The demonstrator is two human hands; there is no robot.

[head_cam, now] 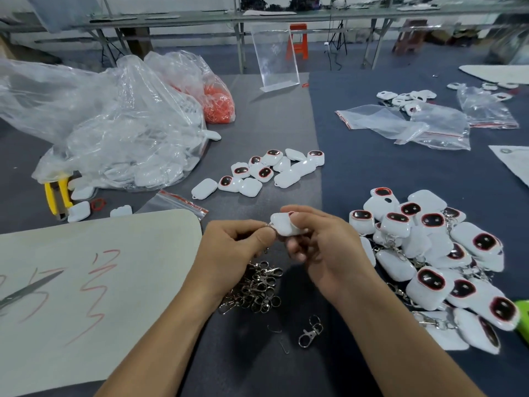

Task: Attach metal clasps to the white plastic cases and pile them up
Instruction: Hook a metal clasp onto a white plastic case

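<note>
Just above loose clasps [257,287]: clasp [270,225] in left hand [232,247], white case [283,224] in right hand [323,247], pile [429,282] alongside.

Scissors [31,287] on scribbled sheet [137,247], yellow pliers [57,196] far L, acrylic stand [276,57] at back

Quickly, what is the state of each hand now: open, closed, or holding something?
Left hand: closed, pinching a metal clasp at the case's edge.
Right hand: closed, holding the white case.
</note>
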